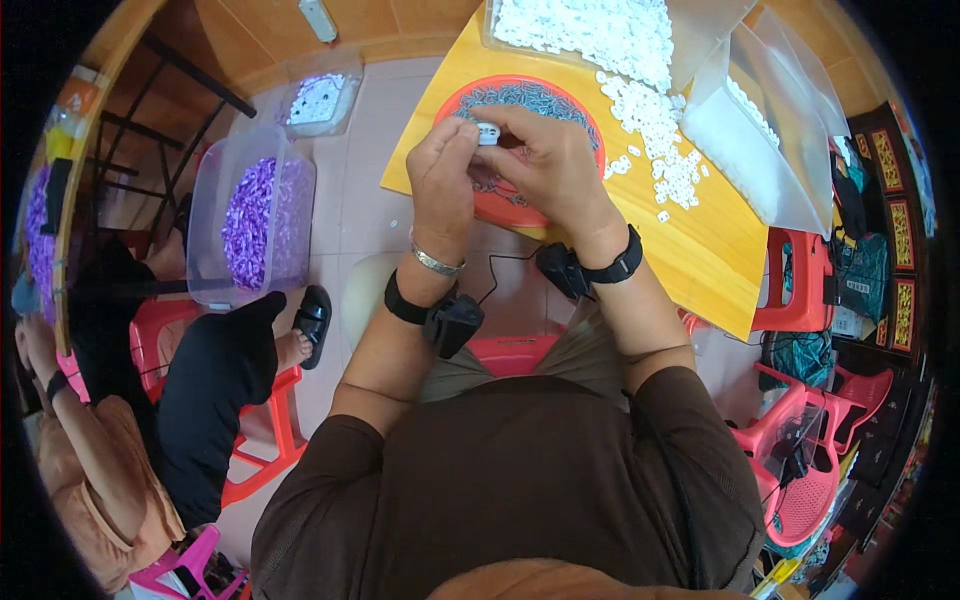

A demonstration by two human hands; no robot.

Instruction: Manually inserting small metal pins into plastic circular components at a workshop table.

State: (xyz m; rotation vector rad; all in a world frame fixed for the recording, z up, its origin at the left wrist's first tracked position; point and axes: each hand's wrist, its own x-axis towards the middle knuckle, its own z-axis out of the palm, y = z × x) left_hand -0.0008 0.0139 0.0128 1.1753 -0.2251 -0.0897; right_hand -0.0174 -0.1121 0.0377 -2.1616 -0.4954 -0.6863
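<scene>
Both hands meet over a red basin (515, 214) filled with small grey metal pins or screws (525, 94). Between their fingertips is a small white oval plastic piece (488, 133) with slots in it. My left hand (443, 180) pinches its left side with thumb and fingers. From the right, my right hand (552, 160) closes its thumb and forefinger on the same piece. Whether a metal pin is also held is hidden by the fingers. Loose white plastic pieces (660, 130) lie spread on the yellow table (715, 250) right of the basin.
A clear bin of white pieces (590, 40) stands at the table's back, another clear bin (745, 125) tilts at the right. On the floor left is a tub of purple pieces (255, 225). A co-worker (110, 450) sits at the left. Red stools (795, 285) stand around.
</scene>
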